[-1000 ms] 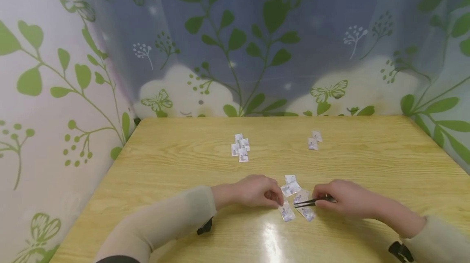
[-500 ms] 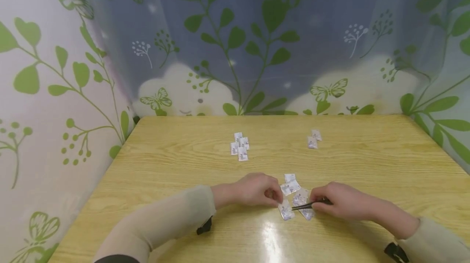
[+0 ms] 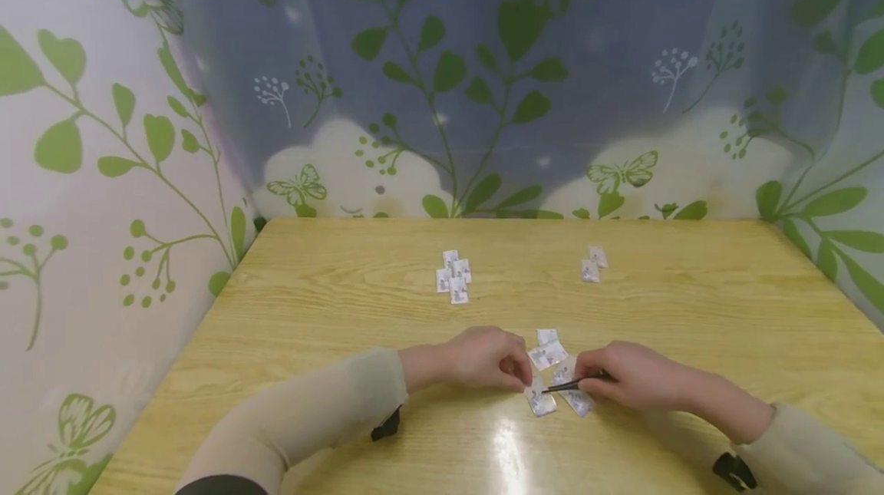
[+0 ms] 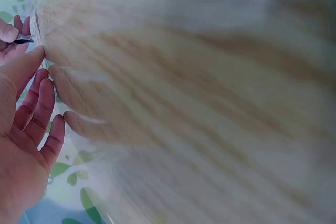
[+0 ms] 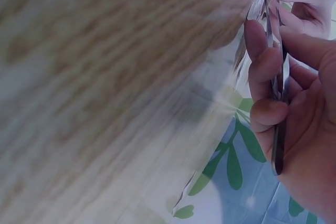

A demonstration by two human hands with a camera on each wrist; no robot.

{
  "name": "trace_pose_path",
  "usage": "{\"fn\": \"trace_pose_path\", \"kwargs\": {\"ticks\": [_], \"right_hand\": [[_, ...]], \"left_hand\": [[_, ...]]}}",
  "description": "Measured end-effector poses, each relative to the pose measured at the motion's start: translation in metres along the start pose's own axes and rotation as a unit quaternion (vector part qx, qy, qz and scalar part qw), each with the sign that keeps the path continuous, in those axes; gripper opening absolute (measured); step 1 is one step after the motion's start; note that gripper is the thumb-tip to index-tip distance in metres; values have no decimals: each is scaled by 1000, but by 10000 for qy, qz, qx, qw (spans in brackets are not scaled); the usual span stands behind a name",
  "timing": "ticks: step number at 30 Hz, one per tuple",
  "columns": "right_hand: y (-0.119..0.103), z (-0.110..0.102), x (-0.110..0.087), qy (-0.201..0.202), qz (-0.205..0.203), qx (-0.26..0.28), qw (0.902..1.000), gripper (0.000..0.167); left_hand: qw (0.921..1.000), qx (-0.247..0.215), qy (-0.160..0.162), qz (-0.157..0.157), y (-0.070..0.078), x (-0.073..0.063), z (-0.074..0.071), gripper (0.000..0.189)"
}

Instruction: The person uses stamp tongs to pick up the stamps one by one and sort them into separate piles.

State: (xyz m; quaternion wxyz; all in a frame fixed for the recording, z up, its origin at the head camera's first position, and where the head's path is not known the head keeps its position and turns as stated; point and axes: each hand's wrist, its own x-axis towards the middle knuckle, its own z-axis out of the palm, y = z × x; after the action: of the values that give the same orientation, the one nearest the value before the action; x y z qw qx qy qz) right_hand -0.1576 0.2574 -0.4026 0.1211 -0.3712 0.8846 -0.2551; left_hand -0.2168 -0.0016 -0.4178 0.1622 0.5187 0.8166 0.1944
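Note:
A small flat packet (image 3: 542,403), white with a purple print and a glossy surface, lies on the wooden table in front of me. My left hand (image 3: 486,358) pinches its upper left edge between thumb and forefinger; the other fingers curve loosely, as the left wrist view shows. Black tweezers (image 3: 565,385) are gripped in my right hand (image 3: 638,377), their tips over the upper part of that packet. In the right wrist view the tweezers (image 5: 278,145) run along the palm with fingers wrapped round them. Similar packets (image 3: 548,354) lie overlapping close by, one pair partly under the right hand.
Farther back, several packets (image 3: 459,289) overlap in a cluster left of centre. Two more packets (image 3: 590,271) lie at the back right of the table (image 3: 331,280). A patterned curtain (image 3: 483,96) hangs behind the table's far edge.
My right hand has shifted left, bringing the tweezer tips from beside the packet to over it. The tweezer arms look closer together. My left hand stays put.

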Motion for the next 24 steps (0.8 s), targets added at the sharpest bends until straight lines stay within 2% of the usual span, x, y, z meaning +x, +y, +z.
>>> {"fn": "trace_pose_path", "kwargs": {"ticks": [8, 20, 24], "right_hand": [[0, 2, 2, 89, 163, -174, 9997, 7], [3, 4, 4, 269, -216, -465, 9983, 8], [2, 5, 3, 280, -210, -502, 9981, 8]], "left_hand": [[10000, 7, -33, 3, 3, 0, 0, 6], [9999, 92, 57, 115, 0, -1, 0, 7], [9997, 151, 44, 161, 0, -1, 0, 7]]}}
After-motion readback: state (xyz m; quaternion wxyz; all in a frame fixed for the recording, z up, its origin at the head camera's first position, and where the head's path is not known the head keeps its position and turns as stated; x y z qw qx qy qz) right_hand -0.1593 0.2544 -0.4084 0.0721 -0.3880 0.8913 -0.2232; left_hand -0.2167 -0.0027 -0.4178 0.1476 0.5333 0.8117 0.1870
